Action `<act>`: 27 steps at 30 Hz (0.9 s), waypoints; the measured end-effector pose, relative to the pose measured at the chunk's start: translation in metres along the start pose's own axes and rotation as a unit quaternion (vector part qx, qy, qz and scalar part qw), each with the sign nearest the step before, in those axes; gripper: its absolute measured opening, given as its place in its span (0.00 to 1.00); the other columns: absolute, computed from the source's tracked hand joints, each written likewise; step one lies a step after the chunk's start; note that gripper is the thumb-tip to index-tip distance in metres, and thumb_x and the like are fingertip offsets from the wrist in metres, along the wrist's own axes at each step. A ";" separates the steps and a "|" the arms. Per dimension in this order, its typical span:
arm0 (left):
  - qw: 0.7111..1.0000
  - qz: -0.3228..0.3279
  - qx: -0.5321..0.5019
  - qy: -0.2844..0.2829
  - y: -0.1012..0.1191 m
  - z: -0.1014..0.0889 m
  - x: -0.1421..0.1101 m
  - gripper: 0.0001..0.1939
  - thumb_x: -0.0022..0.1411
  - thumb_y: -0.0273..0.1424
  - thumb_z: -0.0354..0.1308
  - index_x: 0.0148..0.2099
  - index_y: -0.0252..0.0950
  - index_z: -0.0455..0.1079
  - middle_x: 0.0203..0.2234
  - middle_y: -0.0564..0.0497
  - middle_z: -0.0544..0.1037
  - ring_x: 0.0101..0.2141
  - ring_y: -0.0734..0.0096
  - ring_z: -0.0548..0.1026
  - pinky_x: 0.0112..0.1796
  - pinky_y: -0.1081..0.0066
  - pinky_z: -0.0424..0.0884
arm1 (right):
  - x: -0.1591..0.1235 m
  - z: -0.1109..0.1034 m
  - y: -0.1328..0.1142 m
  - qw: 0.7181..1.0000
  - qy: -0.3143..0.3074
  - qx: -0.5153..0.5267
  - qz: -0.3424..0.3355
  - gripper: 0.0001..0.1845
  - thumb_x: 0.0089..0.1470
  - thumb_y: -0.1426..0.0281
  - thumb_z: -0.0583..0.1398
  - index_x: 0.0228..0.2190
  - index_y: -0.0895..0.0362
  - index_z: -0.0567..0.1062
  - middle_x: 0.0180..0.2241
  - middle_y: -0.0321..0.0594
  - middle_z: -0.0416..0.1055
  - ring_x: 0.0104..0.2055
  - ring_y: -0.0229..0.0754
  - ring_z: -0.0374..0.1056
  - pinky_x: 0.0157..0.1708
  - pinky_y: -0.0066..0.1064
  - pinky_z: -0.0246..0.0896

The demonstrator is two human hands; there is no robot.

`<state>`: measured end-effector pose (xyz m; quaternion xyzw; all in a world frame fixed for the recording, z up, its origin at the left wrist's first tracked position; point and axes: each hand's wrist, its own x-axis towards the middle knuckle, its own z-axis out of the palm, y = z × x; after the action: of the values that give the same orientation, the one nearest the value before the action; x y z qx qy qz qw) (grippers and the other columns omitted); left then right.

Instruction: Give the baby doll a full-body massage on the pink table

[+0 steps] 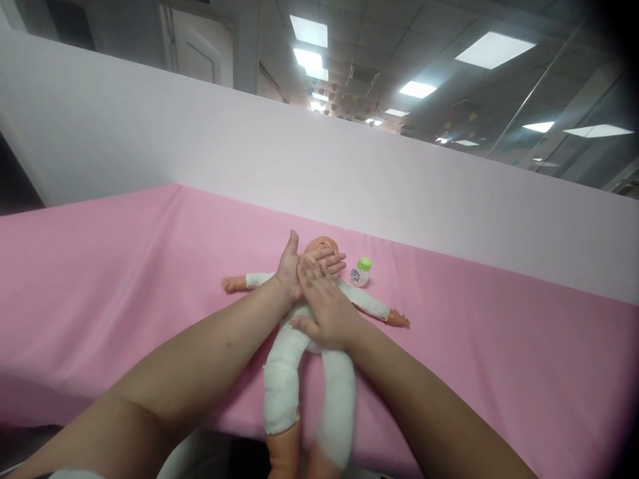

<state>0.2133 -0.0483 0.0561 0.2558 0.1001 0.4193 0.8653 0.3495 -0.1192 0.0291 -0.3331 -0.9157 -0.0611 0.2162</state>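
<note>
A baby doll (286, 382) lies on its back, its limbs covered in white cloth and its arms spread wide. My left hand (292, 266) is above the doll's chest, palm turned up, thumb raised and fingers stretched to the right. Across that palm lies my right hand (329, 306), flat, with its fingers pointing up and its thumb held apart. The two hands touch and hold nothing that I can see. They hide the doll's chest and part of its head (322, 243). Beside the head stands a small clear bottle (360, 274) with a green cap.
Pink sheeting (474, 346) covers the surface under the doll. Behind it runs a low white wall (349, 179), with a glass pane above on the right. The doll's feet reach the front edge of the surface.
</note>
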 end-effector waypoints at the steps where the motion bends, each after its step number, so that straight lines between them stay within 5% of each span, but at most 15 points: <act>1: 1.000 -0.009 0.008 0.007 -0.004 0.002 0.000 0.60 0.59 0.72 0.40 0.68 0.20 0.61 0.60 0.23 0.71 0.60 0.36 0.71 0.59 0.47 0.67 | 0.001 0.000 0.002 1.000 0.002 -0.003 0.013 0.54 0.66 0.43 0.52 0.73 0.65 0.35 0.75 0.54 0.32 0.78 0.56 0.26 0.74 0.55 0.29; 6: 0.998 -0.036 0.021 0.044 -0.013 0.009 -0.002 0.60 0.57 0.74 0.36 0.64 0.23 0.66 0.58 0.25 0.74 0.59 0.39 0.73 0.61 0.47 0.63 | 0.003 -0.001 0.007 0.995 0.006 -0.030 0.090 0.51 0.66 0.43 0.50 0.73 0.62 0.38 0.75 0.51 0.36 0.78 0.57 0.27 0.74 0.58 0.28; 12: 1.000 0.000 -0.007 -0.007 0.001 0.002 -0.002 0.57 0.59 0.72 0.38 0.63 0.23 0.66 0.51 0.25 0.79 0.54 0.40 0.77 0.56 0.47 0.70 | 0.004 0.001 0.006 0.987 0.012 -0.049 0.151 0.50 0.65 0.43 0.52 0.72 0.66 0.48 0.74 0.56 0.43 0.77 0.60 0.33 0.73 0.59 0.29; 19: 0.999 0.040 0.018 -0.003 0.020 -0.015 0.000 0.60 0.60 0.72 0.37 0.66 0.20 0.63 0.55 0.21 0.75 0.58 0.38 0.74 0.55 0.48 0.72 | 0.001 0.000 0.002 0.996 -0.027 -0.027 0.080 0.44 0.67 0.50 0.54 0.71 0.65 0.51 0.73 0.57 0.48 0.76 0.58 0.41 0.73 0.58 0.33; 27: 0.997 0.076 0.004 0.012 0.015 -0.010 -0.001 0.53 0.63 0.68 0.42 0.67 0.25 0.63 0.58 0.26 0.74 0.59 0.41 0.74 0.53 0.53 0.75 | -0.001 -0.001 -0.009 1.000 -0.019 0.006 -0.001 0.47 0.68 0.47 0.51 0.72 0.67 0.45 0.74 0.57 0.40 0.77 0.55 0.32 0.74 0.54 0.32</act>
<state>0.1984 -0.0377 0.0556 0.2612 0.0927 0.4868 0.8284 0.3445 -0.1271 0.0302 -0.3321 -0.9202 -0.0496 0.2011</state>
